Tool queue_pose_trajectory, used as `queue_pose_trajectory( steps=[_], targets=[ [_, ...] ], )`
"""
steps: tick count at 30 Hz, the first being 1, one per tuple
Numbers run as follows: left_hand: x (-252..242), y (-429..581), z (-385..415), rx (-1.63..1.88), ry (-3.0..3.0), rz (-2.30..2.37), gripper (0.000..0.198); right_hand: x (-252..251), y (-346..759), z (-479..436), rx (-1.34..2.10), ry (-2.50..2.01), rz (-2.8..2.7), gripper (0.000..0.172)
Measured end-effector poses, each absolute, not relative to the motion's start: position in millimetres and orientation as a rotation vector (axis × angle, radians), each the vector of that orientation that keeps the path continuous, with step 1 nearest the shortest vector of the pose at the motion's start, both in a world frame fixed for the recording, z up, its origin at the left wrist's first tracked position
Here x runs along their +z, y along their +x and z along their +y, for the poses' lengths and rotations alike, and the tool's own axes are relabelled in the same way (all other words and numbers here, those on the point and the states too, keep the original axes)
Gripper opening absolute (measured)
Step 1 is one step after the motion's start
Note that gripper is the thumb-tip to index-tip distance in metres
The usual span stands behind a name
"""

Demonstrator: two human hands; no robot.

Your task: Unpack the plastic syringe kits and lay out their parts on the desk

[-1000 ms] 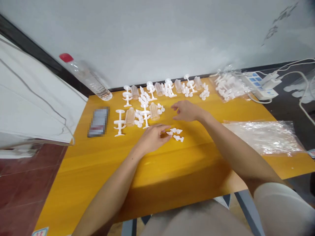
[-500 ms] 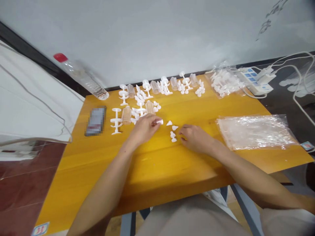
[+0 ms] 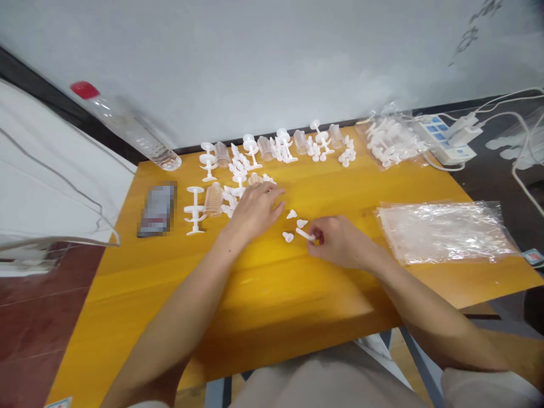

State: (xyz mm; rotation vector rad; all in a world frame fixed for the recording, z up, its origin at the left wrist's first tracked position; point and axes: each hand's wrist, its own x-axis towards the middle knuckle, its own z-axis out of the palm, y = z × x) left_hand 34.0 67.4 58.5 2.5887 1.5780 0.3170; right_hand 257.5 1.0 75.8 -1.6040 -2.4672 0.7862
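Note:
My left hand [image 3: 257,208] is over the front group of parts, its fingers stretched out and apart with nothing visible in them. It partly hides a clear plastic barrel [image 3: 255,178] and small white pieces [image 3: 229,195] there. The thumb and fingers of my right hand [image 3: 338,241] pinch a small white plastic piece [image 3: 304,233]. Close to its fingertips lie a few loose white cone-shaped nozzles [image 3: 291,214] on the wooden table [image 3: 272,306]. At the left of the front group are a white plunger [image 3: 195,209] and another clear barrel [image 3: 213,199].
Along the back edge stand more plungers [image 3: 283,144], barrels [image 3: 266,148] and nozzles [image 3: 240,161]. A bottle [image 3: 140,136] and a phone [image 3: 157,208] are at left. At right are a bag of white parts [image 3: 391,141], flat plastic bags [image 3: 444,232] and a power strip [image 3: 446,141].
My left hand has let go of a white piece and opened over the front group. My right hand has closed on one of the loose white pieces beside it.

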Motion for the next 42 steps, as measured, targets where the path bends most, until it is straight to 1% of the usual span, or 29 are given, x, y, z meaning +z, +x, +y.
queue_pose_trajectory(
  steps=[3, 6, 8, 11, 14, 18, 21, 26, 30, 33, 35, 37, 39, 42],
  targets=[
    [47.5, 42.8, 52.9, 0.337, 2.397, 1.527, 0.034, 83.0, 266.4, 7.2, 0.853, -1.641, -2.305, 0.009],
    [35.8, 50.0, 52.9, 0.304, 2.294, 1.567, 0.024, 79.4, 267.5, 25.3, 0.990, -1.609, -2.162, 0.008],
    [33.3, 49.8, 56.8, 0.341, 2.289, 1.579, 0.023, 70.8, 264.0, 46.7, 1.020, -1.579, -2.057, 0.010],
    [37.0, 45.4, 59.7, 0.427, 2.318, 1.593, 0.030, 53.1, 255.2, 83.4, 0.905, -1.602, -2.016, 0.017],
    [39.6, 47.0, 58.5, 0.404, 2.296, 1.587, 0.036, 37.7, 248.7, 105.8, 0.827, -1.629, -2.069, 0.022],
    [31.0, 64.7, 63.8, 0.432, 2.277, 1.585, 0.038, 26.9, 249.9, 105.0, 0.762, -1.610, -2.094, 0.017],
    [23.5, 76.8, 74.2, 0.399, 2.335, 1.612, 0.030, 24.0, 251.8, 100.2, 0.704, -1.626, -2.116, 0.016],
    [26.5, 68.6, 76.6, 0.327, 2.334, 1.635, 0.016, 21.0, 233.5, 108.6, 0.770, -1.622, -2.082, 0.017],
    [33.7, 40.4, 59.9, 0.504, 2.290, 1.579, 0.010, 20.5, 206.8, 123.6, 0.798, -1.499, -2.125, 0.020],
    [32.7, 20.3, 44.8, 0.740, 2.053, 1.556, 0.017, 26.3, 200.6, 122.8, 0.811, -1.428, -2.131, 0.021],
    [28.9, 14.2, 35.8, 0.887, 1.835, 1.518, 0.024, 33.7, 206.8, 111.0, 0.903, -1.336, -2.063, 0.026],
    [24.9, 15.4, 28.6, 1.022, 1.665, 1.465, 0.028, 41.8, 217.3, 93.2, 1.105, -1.203, -1.987, 0.038],
    [22.1, 21.1, 23.1, 1.122, 1.589, 1.415, 0.027, 47.9, 226.4, 76.0, 1.335, -1.112, -1.927, 0.048],
    [21.0, 28.7, 17.6, 1.179, 1.548, 1.370, 0.027, 50.2, 229.0, 63.7, 1.510, -1.119, -1.849, 0.049]
  ],
)
